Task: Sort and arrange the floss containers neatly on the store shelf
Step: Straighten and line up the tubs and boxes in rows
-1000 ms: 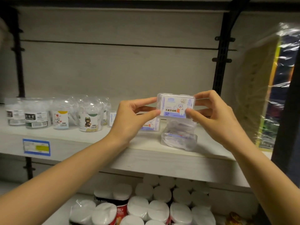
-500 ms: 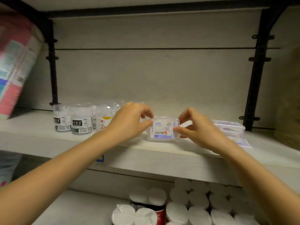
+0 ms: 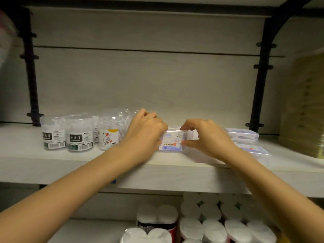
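Currently the floss box [image 3: 172, 141], a small clear case with a white-and-purple label marked 50, stands upright on the shelf [image 3: 52, 165] near its front edge, label toward the camera. Both hands hold it.

Left hand [image 3: 145, 132]: fingers curled round the box's left end, back of the hand toward the camera, fingertips hidden.

Right hand [image 3: 205, 137]: thumb pressed on the lower right of the front face, fingers bent over the top right edge, a pinch grip.

The underside of the box looks level with the shelf board, but contact cannot be confirmed.

Left of the box is a row of round clear jars. The first black-label jar [image 3: 53, 135] and second black-label jar [image 3: 79, 135] stand side by side, the second reading DENTAL FLOSS. The cat-label jar [image 3: 109, 134] stands just beside them, close to the left wrist. More clear tubs stand behind, too blurred to read.

Right of the box, the rear flat box [image 3: 242, 135] lies nearer the back wall and the front flat box [image 3: 252, 150] nearer the shelf edge, both past the right hand.

A black upright [image 3: 29, 71] runs up the back wall at the left, with a matching one at the right. On the lower shelf, white-topped rolls [image 3: 213, 230] are packed close together. At the far right is a tan wrapped pack [image 3: 305, 106], blurred.
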